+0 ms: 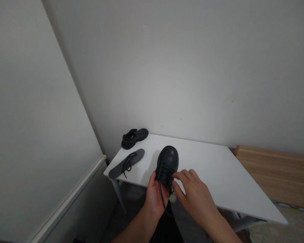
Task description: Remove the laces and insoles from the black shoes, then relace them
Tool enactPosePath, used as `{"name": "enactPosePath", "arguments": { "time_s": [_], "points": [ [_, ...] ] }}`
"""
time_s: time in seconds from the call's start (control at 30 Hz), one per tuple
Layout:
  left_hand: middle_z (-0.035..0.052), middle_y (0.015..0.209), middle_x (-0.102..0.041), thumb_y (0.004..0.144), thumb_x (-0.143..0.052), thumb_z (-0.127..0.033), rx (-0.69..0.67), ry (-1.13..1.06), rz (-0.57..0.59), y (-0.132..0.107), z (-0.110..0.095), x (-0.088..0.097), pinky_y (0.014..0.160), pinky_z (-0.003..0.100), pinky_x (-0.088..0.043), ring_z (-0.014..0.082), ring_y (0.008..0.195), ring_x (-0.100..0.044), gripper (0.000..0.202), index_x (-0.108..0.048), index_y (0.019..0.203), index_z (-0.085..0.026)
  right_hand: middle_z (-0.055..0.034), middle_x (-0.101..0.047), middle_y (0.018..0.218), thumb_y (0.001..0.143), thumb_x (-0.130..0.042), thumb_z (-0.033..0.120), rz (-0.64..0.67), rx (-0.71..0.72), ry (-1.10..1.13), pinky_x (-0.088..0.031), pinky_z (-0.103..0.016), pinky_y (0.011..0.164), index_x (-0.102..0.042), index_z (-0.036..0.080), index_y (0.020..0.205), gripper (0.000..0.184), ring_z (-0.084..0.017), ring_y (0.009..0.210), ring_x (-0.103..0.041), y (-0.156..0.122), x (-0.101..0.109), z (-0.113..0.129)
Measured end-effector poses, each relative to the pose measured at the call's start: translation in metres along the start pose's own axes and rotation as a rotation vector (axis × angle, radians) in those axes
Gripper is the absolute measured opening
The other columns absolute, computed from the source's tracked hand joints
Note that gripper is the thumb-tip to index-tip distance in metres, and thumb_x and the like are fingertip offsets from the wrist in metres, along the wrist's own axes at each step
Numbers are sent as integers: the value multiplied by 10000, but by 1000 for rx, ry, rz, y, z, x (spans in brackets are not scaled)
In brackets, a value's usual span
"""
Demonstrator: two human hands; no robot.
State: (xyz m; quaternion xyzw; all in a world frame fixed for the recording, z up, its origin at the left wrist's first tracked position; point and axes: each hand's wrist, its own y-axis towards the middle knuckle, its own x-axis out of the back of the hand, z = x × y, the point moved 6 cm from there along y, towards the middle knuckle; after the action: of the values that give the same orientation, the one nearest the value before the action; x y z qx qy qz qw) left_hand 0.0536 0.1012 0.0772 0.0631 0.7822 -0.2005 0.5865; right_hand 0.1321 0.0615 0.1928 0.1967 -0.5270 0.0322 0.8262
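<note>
A black leather lace-up shoe (168, 158) is held above the table's front edge, its rounded toe pointing away from me. My left hand (155, 197) supports it from below and the left, with the fingers under the opening. Dark shoelace (164, 167) crosses the front of the shoe, and one loose end hangs over my left palm. At the shoe's right lacing edge, my right hand (194, 194) has its thumb and forefinger around the lace; the fingertips partly hide it.
On the white table (205, 162), a second black shoe (134, 137) rests at the back left. Nearer lies a grey insole (118, 171) with a loose black shoelace (128, 164) on it. A wall stands behind, a white panel at left, and a wooden board (273, 172) at right.
</note>
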Motion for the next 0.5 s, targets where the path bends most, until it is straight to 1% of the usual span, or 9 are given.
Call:
{"name": "enactPosePath", "arguments": {
  "time_s": [0.03, 0.1, 0.17, 0.23, 0.3, 0.37, 0.43, 0.5],
  "points": [
    [119, 1034, -651, 849, -429, -418, -14, -6, 11, -2, 0, -1, 919, 316, -406, 213, 1014, -580, 423, -606, 1052, -92, -80, -611, 915, 850, -444, 245, -31, -26, -76, -412, -380, 775, -597, 182, 937, 187, -239, 891, -501, 5, -6, -4],
    [122, 1064, -641, 855, -422, -408, -20, -3, 30, -6, 2, -2, 933, 318, -399, 215, 1045, -567, 411, -610, 1041, -93, -90, -594, 889, 838, -458, 236, -50, -43, -169, -414, -386, 753, -597, 176, 894, 162, -253, 879, -485, 13, -23, -9],
    [123, 1089, -631, 857, -420, -416, -14, 7, 43, -9, 5, -4, 944, 324, -390, 220, 1062, -559, 415, -611, 1040, -96, -87, -575, 836, 832, -459, 213, -70, -67, -206, -409, -371, 719, -585, 180, 821, 130, -248, 845, -476, 14, -36, -13],
    [120, 1102, -626, 855, -422, -434, -7, 13, 42, -13, 8, -5, 953, 330, -382, 223, 1065, -557, 427, -608, 1052, -103, -82, -561, 810, 835, -455, 209, -91, -101, -176, -394, -367, 712, -563, 182, 777, 126, -241, 826, -465, 11, -41, -16],
    [120, 1101, -626, 850, -431, -449, -2, 21, 28, -15, 10, -5, 958, 336, -376, 229, 1062, -558, 439, -605, 1062, -106, -72, -551, 797, 854, -434, 255, -60, -131, -26, -377, -363, 725, -542, 185, 731, 178, -229, 819, -457, 8, -40, -17],
    [124, 1078, -635, 846, -441, -457, 2, 30, 22, -15, 12, -4, 957, 343, -372, 236, 1050, -563, 443, -609, 1050, -101, -51, -531, 754, 879, -392, 320, 36, -146, 260, -372, -339, 722, -504, 186, 644, 293, -202, 794, -462, 3, -36, -15],
    [129, 1048, -644, 843, -443, -467, 1, 34, 29, -14, 11, -5, 956, 349, -368, 243, 1040, -566, 452, -613, 1033, -94, -25, -496, 704, 899, -341, 368, 134, -137, 585, -374, -300, 701, -456, 184, 572, 392, -168, 753, -472, -2, -26, -9],
    [129, 1035, -647, 836, -451, -479, -14, 36, 28, -14, 9, -6, 954, 348, -367, 245, 1038, -566, 459, -615, 1019, -91, -9, -481, 695, 896, -346, 410, 190, -92, 809, -371, -273, 697, -467, 175, 567, 422, -143, 741, -482, -7, -11, -3]
  ]
}}
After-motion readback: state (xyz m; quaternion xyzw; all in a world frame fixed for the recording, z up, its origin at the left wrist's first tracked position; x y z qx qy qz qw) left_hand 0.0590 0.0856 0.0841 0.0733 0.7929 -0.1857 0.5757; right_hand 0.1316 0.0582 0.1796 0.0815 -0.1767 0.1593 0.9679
